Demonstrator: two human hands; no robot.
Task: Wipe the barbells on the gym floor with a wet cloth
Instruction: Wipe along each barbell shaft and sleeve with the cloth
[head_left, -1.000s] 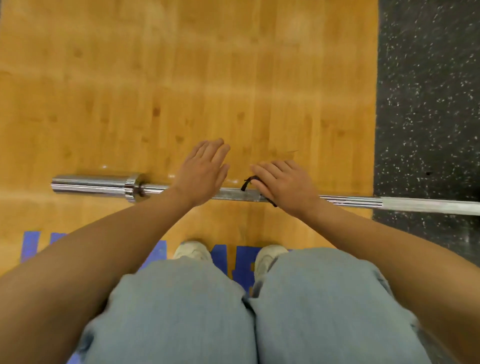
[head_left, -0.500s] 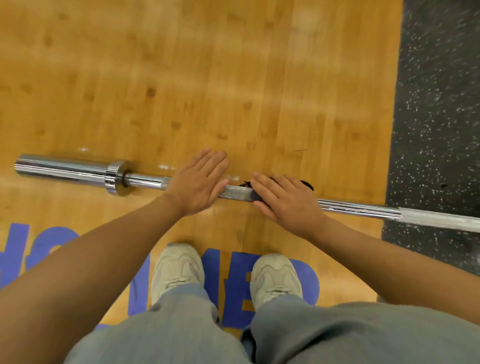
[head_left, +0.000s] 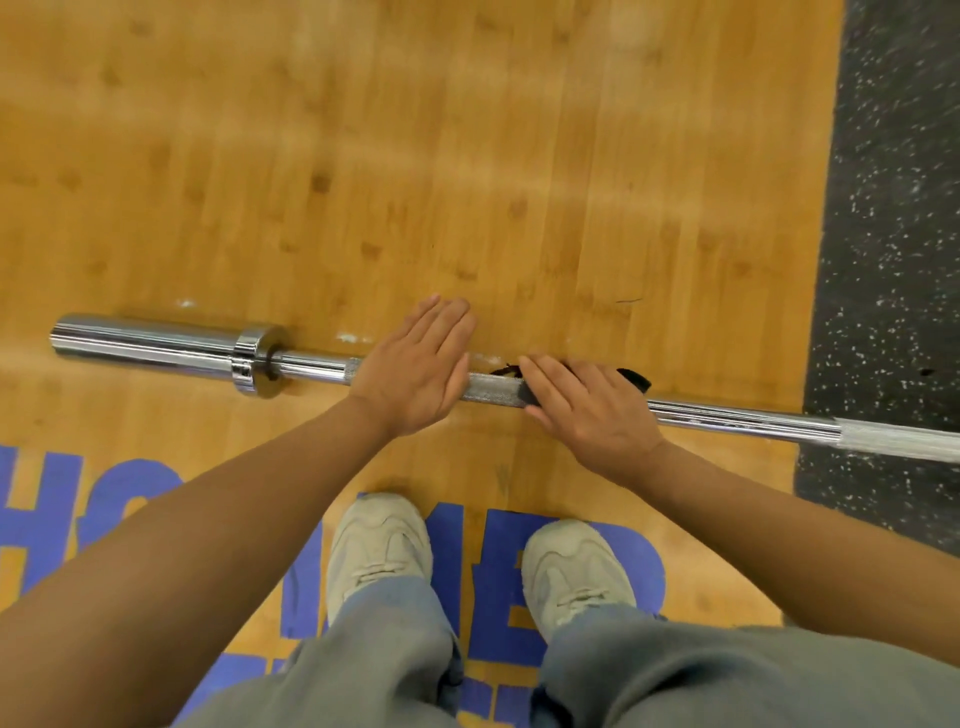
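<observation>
The left hand (head_left: 415, 371) lies flat, fingers straight, on the barbell (head_left: 727, 420). At its 3 o'clock, the right hand (head_left: 587, 410) presses a dark cloth (head_left: 635, 378) onto the bar, fingers straight.

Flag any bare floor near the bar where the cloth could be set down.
Free: wood floor beyond the barbell, bordered right by the black rubber mat. Crowded: mid-shaft, where left hand and right hand press, dark cloth under the right; shoes behind.

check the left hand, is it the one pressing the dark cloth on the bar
No: the dark cloth lies under the right hand, while the left hand rests flat on the bare barbell.
</observation>
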